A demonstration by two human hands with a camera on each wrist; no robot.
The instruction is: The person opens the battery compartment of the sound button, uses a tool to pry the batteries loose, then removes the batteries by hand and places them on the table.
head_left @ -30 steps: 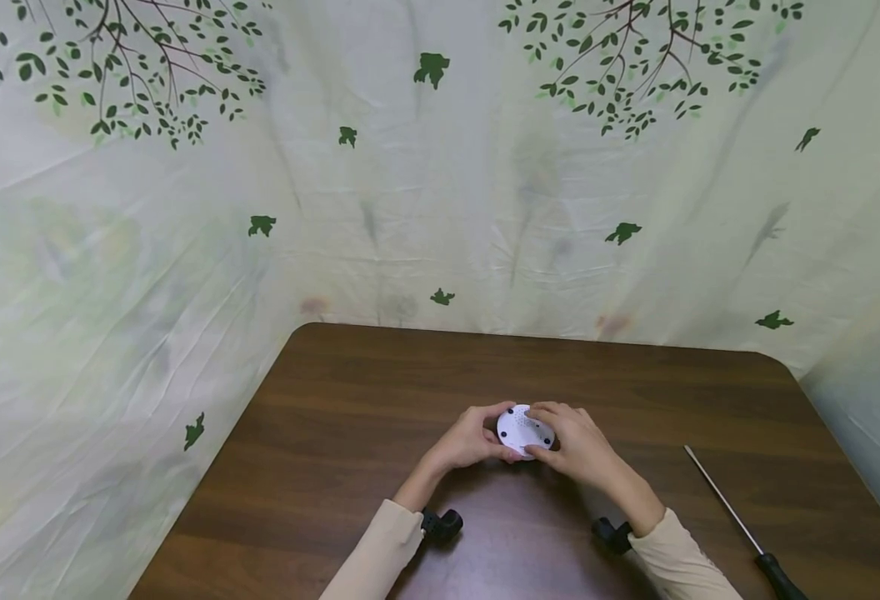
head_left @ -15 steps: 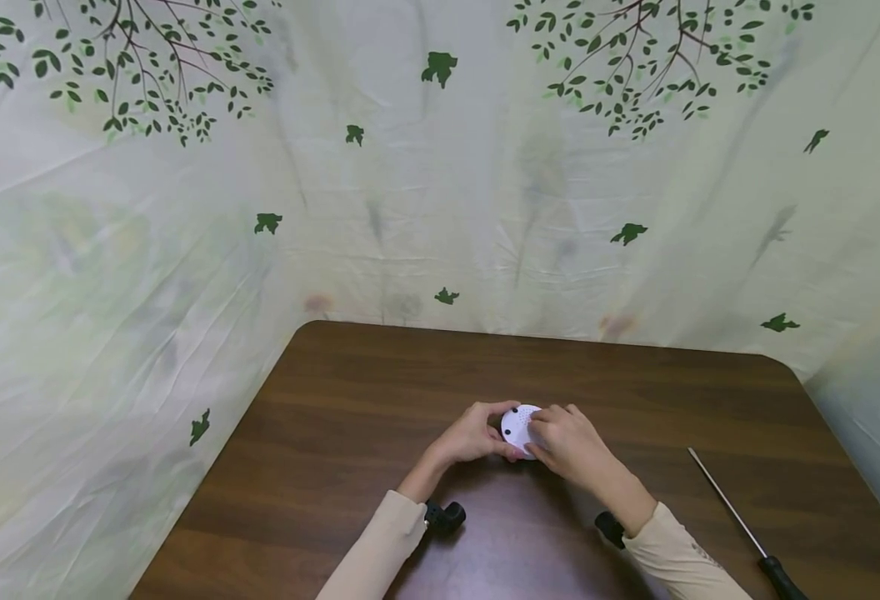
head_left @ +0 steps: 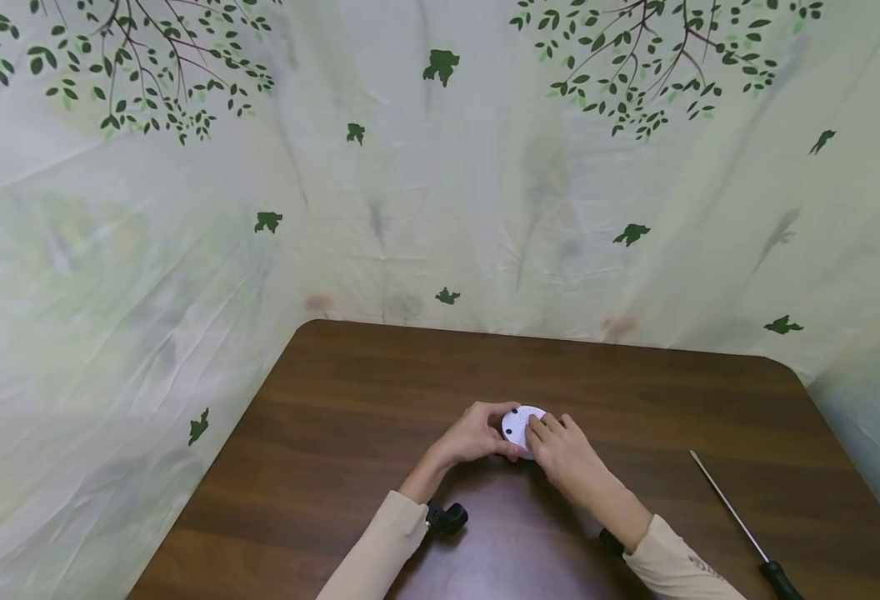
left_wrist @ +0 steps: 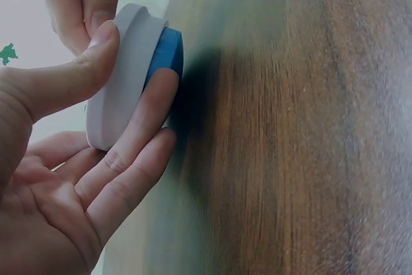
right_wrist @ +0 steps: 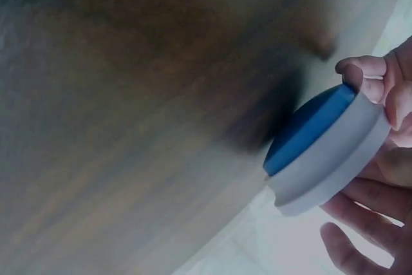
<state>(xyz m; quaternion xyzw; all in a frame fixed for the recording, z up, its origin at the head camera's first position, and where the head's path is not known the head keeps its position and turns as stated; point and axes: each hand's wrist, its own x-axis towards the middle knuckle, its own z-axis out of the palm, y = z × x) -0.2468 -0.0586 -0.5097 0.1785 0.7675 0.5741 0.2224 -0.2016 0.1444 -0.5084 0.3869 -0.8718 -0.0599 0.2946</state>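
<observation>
A round push button [head_left: 516, 425] is tilted over the middle of the table, its white base facing up. Small holes and black round feet show on that base. On the other side a blue dome [right_wrist: 309, 127] faces down towards the table. My left hand [head_left: 470, 435] holds the button at its left, thumb [left_wrist: 77, 78] on the white base and fingers [left_wrist: 138, 111] reaching to the blue dome. From the right, my right hand [head_left: 563, 458] has its bent fingertips on the base, covering its right part. The right thumb's contact is hidden in the head view.
A screwdriver [head_left: 743, 529] with a long metal shaft and black handle lies at the right of the brown wooden table [head_left: 350, 400]. Behind the table hangs a pale cloth [head_left: 485, 208] with printed leaves. Black wrist cameras sit beneath both wrists.
My right fingers have left the button's right rim and drawn together over its white base, curling more. My left hand keeps its hold. The head view has shifted slightly.
</observation>
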